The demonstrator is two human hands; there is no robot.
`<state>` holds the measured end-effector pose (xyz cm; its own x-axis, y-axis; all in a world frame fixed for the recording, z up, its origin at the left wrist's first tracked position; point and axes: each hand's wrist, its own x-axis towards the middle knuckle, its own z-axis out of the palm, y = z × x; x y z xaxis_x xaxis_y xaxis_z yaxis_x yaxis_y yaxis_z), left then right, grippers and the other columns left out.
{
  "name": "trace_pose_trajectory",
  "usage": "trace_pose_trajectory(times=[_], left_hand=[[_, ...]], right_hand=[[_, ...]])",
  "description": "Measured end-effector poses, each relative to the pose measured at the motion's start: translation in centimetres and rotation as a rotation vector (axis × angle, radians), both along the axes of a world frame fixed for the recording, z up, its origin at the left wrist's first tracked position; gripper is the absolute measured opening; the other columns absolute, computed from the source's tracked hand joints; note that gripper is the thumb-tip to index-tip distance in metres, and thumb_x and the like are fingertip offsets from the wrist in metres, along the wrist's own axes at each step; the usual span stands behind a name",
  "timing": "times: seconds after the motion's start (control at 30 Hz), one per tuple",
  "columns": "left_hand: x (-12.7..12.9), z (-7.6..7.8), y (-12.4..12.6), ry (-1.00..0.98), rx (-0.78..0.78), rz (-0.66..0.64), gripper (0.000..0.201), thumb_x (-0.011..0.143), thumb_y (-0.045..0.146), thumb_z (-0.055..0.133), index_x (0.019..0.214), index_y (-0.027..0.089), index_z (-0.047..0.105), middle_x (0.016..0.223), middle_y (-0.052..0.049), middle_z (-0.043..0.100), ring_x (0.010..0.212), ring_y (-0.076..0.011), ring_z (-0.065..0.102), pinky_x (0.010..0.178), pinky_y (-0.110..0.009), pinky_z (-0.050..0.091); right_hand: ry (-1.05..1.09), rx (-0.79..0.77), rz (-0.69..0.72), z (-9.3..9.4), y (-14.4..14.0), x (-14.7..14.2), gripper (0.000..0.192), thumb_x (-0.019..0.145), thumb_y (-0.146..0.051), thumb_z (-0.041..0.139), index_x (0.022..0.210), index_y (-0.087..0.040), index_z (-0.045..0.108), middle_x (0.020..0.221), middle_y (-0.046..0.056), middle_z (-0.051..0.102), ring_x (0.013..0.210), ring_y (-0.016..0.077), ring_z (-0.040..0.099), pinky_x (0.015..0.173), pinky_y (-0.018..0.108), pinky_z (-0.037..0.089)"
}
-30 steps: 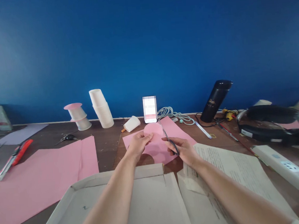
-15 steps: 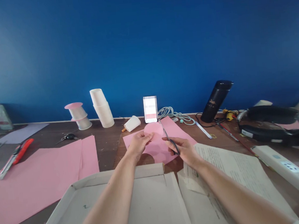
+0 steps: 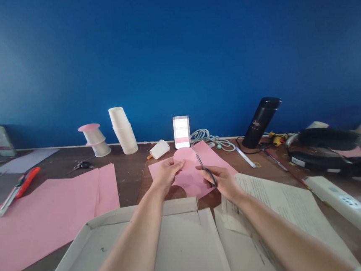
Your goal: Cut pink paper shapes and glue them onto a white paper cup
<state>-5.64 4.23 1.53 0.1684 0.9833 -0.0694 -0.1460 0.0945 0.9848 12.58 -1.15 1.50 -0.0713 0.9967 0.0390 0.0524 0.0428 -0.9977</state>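
Between thumb and fingers, my left hand (image 3: pixel 167 174) pinches a round pink paper disc (image 3: pixel 187 155) by its lower left edge. My right hand (image 3: pixel 220 179) grips a pair of scissors (image 3: pixel 209 176) by the dark handles. The blades point up and away, along the disc's right edge; whether they touch the paper I cannot tell. Under both hands lies a larger pink paper sheet (image 3: pixel 210 154) with a rounded cut-out at its lower left. Just behind the disc stands a phone (image 3: pixel 182 132) with a bright, blurred screen.
Stacked white paper cups (image 3: pixel 125 134), a tipped cup (image 3: pixel 160 149) and cups with pink discs (image 3: pixel 95 138) stand left. Pink sheets (image 3: pixel 57 205) and a red utility knife (image 3: pixel 21 189) lie there too. Right are a black bottle (image 3: pixel 260 124) and a power strip (image 3: pixel 348 209); a cardboard tray (image 3: pixel 180 245) lies in front.
Almost nothing differs. The pink disc has turned or shifted very slightly in my left hand; the scissors and my right hand stay in place.
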Motion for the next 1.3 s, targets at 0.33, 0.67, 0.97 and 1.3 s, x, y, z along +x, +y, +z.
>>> trace_pose_trajectory(times=[0.33, 0.67, 0.97, 1.3], left_hand=[[-0.1, -0.4, 0.3, -0.016, 0.01, -0.004, 0.036, 0.06, 0.047, 0.073, 0.072, 0.015, 0.062, 0.063, -0.001, 0.055, 0.052, -0.0084, 0.044, 0.048, -0.021, 0.03], [-0.2, -0.7, 0.6, -0.04, 0.004, 0.018, 0.035, 0.061, 0.046, 0.073, 0.067, 0.015, 0.058, 0.061, 0.0, 0.052, 0.053, -0.0081, 0.043, 0.051, -0.022, 0.031], [-0.3, -1.1, 1.0, -0.155, -0.048, 0.077, 0.036, 0.06, 0.042, 0.075, 0.079, 0.014, 0.065, 0.072, -0.004, 0.06, 0.059, -0.0091, 0.049, 0.055, -0.021, 0.036], [-0.3, -1.1, 1.1, -0.315, -0.114, 0.097, 0.034, 0.059, 0.033, 0.078, 0.086, 0.015, 0.067, 0.08, -0.004, 0.062, 0.064, -0.0066, 0.052, 0.062, -0.019, 0.042]], right_hand=[[-0.029, -0.011, -0.007, 0.3, -0.2, 0.0, 0.043, 0.074, -0.044, 0.065, 0.103, -0.013, 0.068, 0.06, -0.001, 0.053, 0.052, 0.0096, 0.048, 0.052, 0.026, 0.04], [-0.02, -0.017, -0.001, 0.0, 0.0, 0.0, 0.044, 0.074, -0.045, 0.066, 0.103, -0.013, 0.068, 0.06, -0.001, 0.053, 0.051, 0.0093, 0.048, 0.052, 0.026, 0.039], [0.002, -0.026, -0.037, -0.2, 0.1, -0.1, 0.046, 0.071, -0.045, 0.067, 0.104, -0.013, 0.067, 0.061, -0.001, 0.055, 0.052, 0.0103, 0.049, 0.054, 0.027, 0.039], [-0.013, -0.03, 0.003, -0.5, 0.1, 0.0, 0.045, 0.073, -0.045, 0.066, 0.105, -0.013, 0.066, 0.062, -0.001, 0.054, 0.053, 0.01, 0.049, 0.054, 0.026, 0.036]])
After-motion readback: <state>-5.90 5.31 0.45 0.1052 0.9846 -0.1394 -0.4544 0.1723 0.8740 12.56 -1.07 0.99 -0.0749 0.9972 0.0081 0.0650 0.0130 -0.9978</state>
